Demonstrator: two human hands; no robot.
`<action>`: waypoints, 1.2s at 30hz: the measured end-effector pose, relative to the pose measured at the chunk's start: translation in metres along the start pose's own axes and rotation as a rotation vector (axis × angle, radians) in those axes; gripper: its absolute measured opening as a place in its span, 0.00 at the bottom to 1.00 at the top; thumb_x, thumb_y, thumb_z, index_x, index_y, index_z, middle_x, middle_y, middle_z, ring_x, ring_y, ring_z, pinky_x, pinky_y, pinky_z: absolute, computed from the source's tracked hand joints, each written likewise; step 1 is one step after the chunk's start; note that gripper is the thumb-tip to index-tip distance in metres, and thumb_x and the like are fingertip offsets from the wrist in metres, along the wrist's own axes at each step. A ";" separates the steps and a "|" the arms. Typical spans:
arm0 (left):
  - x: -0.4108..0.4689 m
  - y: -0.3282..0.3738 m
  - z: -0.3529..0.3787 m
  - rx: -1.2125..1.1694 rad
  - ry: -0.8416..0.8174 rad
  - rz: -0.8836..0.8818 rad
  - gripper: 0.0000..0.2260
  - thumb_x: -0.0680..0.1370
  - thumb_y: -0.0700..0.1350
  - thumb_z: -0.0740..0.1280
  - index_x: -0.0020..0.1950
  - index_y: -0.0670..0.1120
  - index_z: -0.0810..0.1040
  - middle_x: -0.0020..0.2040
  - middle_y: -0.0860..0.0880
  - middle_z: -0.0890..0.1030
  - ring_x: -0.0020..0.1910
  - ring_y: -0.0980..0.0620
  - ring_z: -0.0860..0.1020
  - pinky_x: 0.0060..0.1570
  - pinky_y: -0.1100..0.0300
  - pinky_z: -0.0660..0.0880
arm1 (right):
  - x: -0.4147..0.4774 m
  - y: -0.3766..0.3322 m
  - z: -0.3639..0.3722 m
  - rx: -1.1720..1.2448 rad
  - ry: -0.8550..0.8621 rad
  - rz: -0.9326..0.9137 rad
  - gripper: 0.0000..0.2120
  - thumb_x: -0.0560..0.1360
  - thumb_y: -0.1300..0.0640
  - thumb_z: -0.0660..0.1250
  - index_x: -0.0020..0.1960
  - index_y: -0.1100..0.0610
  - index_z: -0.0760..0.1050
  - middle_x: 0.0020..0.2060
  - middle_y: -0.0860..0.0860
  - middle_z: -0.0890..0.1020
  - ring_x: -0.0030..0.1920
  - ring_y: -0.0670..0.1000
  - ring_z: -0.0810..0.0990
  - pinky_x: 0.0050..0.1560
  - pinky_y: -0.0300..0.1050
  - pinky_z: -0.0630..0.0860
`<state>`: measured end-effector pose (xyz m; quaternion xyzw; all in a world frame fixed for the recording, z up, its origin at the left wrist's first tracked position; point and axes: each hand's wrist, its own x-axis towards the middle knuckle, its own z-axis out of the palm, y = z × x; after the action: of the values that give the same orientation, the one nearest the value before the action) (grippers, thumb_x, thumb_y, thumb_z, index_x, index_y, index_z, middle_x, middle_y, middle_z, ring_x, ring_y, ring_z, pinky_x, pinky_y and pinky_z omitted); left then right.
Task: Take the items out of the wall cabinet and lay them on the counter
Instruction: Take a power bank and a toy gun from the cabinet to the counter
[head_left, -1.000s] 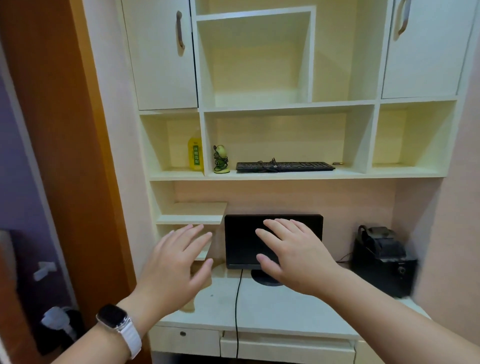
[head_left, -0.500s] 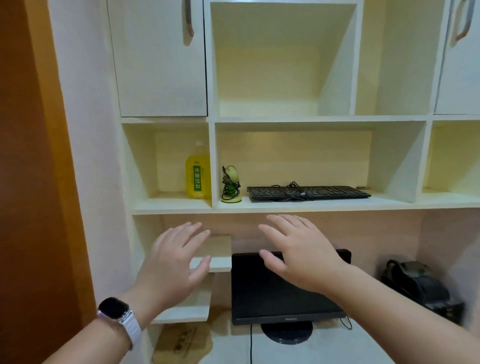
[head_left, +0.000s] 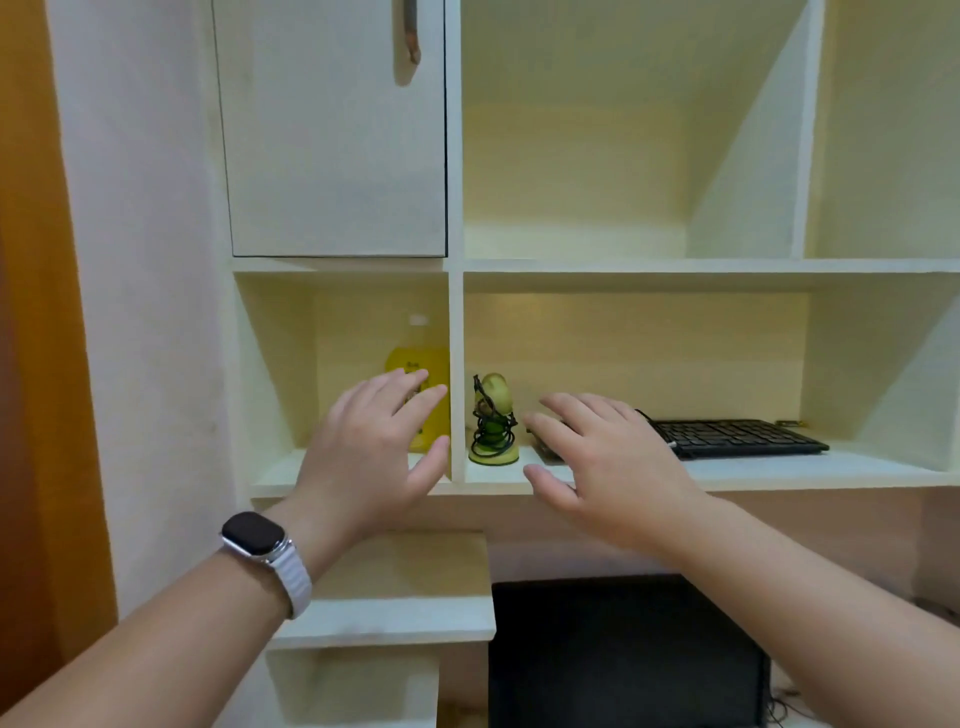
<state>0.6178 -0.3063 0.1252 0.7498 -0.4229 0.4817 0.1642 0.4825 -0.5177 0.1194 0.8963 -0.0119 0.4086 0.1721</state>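
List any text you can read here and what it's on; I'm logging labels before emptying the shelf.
No text is readable.
On the yellow bottle: label print, partly behind the left hand, too blurred to read.
On the keyboard: key legends too small to read.
On the watch: screen dark, nothing shown.

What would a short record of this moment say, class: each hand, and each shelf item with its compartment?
yellow bottle: left compartment, upright
green figurine: middle compartment, black cord wound round it
keyboard: middle compartment, flat
left hand: open, in front of the yellow bottle, holding nothing
right hand: open, in front of the keyboard's left end, holding nothing
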 end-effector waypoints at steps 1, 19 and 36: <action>0.011 -0.002 0.002 0.012 0.011 0.002 0.23 0.74 0.55 0.61 0.63 0.45 0.80 0.63 0.45 0.79 0.63 0.42 0.77 0.59 0.48 0.72 | 0.010 0.005 0.002 -0.008 0.018 -0.003 0.24 0.75 0.41 0.56 0.63 0.53 0.77 0.61 0.54 0.79 0.59 0.57 0.77 0.60 0.51 0.72; 0.168 -0.048 0.019 0.316 0.264 0.097 0.20 0.77 0.52 0.63 0.67 0.44 0.76 0.67 0.43 0.74 0.65 0.43 0.72 0.59 0.46 0.72 | 0.180 0.074 0.023 -0.085 0.353 -0.272 0.24 0.74 0.43 0.59 0.61 0.58 0.76 0.59 0.59 0.79 0.58 0.60 0.77 0.58 0.55 0.72; 0.208 -0.076 -0.001 0.636 0.435 0.543 0.16 0.76 0.54 0.65 0.45 0.42 0.82 0.56 0.42 0.82 0.56 0.39 0.79 0.63 0.45 0.71 | 0.212 0.070 0.037 -0.079 0.423 -0.309 0.21 0.76 0.44 0.57 0.60 0.57 0.75 0.55 0.55 0.79 0.52 0.59 0.78 0.51 0.55 0.74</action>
<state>0.7142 -0.3596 0.3170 0.5066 -0.3910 0.7588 -0.1208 0.6390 -0.5699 0.2739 0.7747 0.1453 0.5550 0.2658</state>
